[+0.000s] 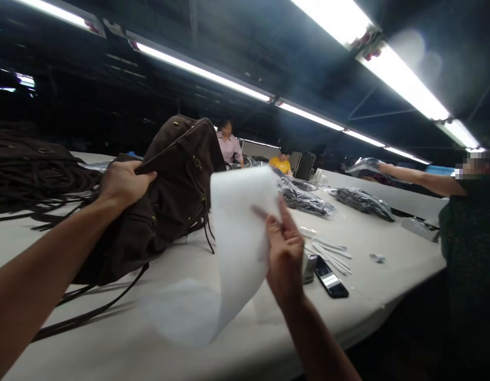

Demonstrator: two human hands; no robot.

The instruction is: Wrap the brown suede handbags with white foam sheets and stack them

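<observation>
My left hand [124, 182] grips the upper edge of a dark brown fabric bag [177, 185], which is tilted up off the white table. Brass-coloured eyelets and thin cords show on the bag, and its straps trail on the table. In my right hand [284, 254] is a white sheet [243, 222] of thin, paper-like material, pinched at its right edge. Some fingers show faintly through the sheet. The sheet hangs in a curve, and its lower end spreads out blurred over the tabletop, to the right of the bag.
More brown bags with straps [42, 164] are piled at left. Right of my hand are a phone [331, 276], white strips [332, 254] and a small white piece [377, 258]. Plastic-wrapped packs [364, 202] lie farther back. A co-worker [471, 227] at right holds clear plastic; two people are behind.
</observation>
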